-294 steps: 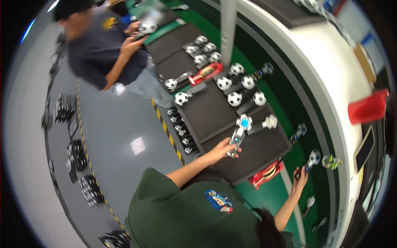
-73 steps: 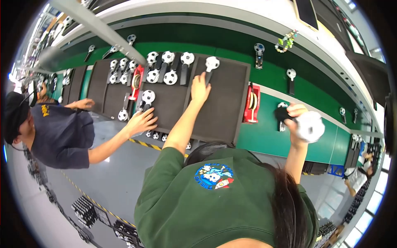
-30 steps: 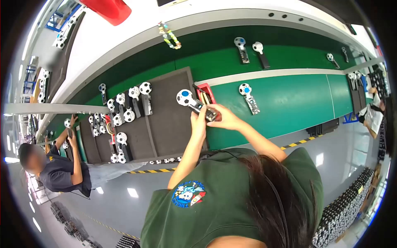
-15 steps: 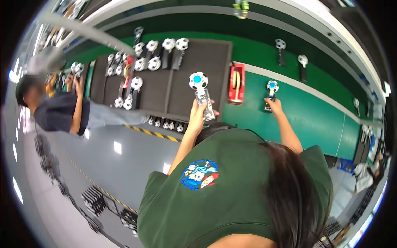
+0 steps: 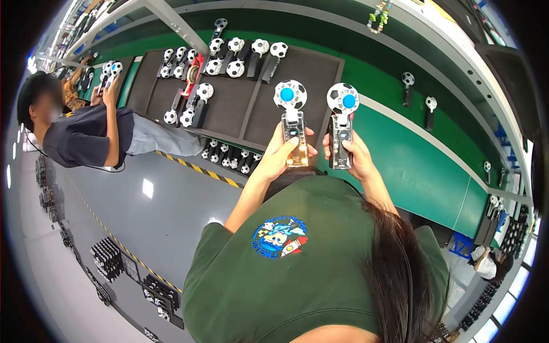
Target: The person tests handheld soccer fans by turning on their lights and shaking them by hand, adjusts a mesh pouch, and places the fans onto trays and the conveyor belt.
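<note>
My left hand (image 5: 278,161) is wrapped round the clear-cased body of a handheld device with a soccer-ball head (image 5: 294,123), its thumb on the front. That head has a blue disc at its centre, and the lower body glows orange. Closed round a second soccer-ball-headed device (image 5: 341,123) is my right hand (image 5: 361,159), thumb pressed on the body's face. This one also carries a blue disc, and its body looks darker. Both devices stand upright side by side, with a small gap between them.
Several similar devices lie on the dark mat (image 5: 229,120) at left, beside a red tape dispenser (image 5: 191,77). Others lie on the green bench (image 5: 417,154) to the right. A co-worker (image 5: 86,126) stands at left holding similar devices. A beaded string (image 5: 379,17) hangs overhead.
My right hand has brought its device leftward, next to the left one. The left device has risen slightly and shifted right, and an orange glow now shows in it. The camera view has shifted.
</note>
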{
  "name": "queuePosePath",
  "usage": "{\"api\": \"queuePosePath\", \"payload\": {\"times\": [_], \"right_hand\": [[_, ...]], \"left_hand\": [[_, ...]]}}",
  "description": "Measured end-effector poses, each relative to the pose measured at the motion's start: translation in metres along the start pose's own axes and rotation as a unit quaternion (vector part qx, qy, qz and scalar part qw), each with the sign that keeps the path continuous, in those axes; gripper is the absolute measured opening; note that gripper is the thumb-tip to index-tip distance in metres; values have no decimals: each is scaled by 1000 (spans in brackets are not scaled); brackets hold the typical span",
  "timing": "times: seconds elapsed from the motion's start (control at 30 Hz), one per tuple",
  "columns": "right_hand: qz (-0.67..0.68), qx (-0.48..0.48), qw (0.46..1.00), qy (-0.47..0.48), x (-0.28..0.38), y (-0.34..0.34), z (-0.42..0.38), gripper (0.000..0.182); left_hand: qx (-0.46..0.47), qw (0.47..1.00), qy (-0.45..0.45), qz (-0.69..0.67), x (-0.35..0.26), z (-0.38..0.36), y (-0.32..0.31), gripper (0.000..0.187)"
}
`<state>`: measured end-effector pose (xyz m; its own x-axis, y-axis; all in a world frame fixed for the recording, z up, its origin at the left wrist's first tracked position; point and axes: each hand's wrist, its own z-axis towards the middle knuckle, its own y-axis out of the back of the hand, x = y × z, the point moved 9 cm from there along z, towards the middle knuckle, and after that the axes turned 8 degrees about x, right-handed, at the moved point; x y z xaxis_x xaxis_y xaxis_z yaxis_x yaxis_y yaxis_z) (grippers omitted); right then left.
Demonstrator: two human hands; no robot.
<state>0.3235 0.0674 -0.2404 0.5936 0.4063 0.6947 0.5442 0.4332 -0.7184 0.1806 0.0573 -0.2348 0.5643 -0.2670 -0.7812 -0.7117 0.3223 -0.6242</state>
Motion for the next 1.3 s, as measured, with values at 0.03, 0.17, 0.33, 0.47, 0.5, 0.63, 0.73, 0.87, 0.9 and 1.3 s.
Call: {"api": "queuePosePath", "payload": {"times": [0.03,0.17,0.33,0.47,0.5,0.63,0.73,0.87,0.9,1.3], "right_hand": [[0,3,1000,-1,-4,-8,4,40],[-55,-52,997,6,-16,-27,9,40],[-107,-48,993,13,-19,-42,17,40],[-126,-46,990,33,-16,-57,20,40],[-133,-45,989,40,-14,-61,21,40],[-151,-62,985,55,-10,-69,21,41],[-156,-76,982,68,-8,-73,16,41],[-154,-90,981,79,-9,-75,10,41],[-146,-96,981,83,-8,-75,8,42],[-102,-150,980,83,-7,-64,-3,49]], "left_hand": [[-2,1000,-3,1,-5,-3,1,42],[10,999,3,47,-22,-11,1,45],[35,994,-23,99,-40,-16,4,47],[44,992,-27,117,-48,-20,5,49],[48,991,-30,123,-50,-20,5,49],[50,994,-28,93,-53,-21,5,50],[68,994,-18,84,-54,-20,2,51],[108,991,0,84,-51,-17,-1,51],[115,991,0,66,-51,-16,-4,54],[125,991,19,42,-45,-5,-15,59]]}}
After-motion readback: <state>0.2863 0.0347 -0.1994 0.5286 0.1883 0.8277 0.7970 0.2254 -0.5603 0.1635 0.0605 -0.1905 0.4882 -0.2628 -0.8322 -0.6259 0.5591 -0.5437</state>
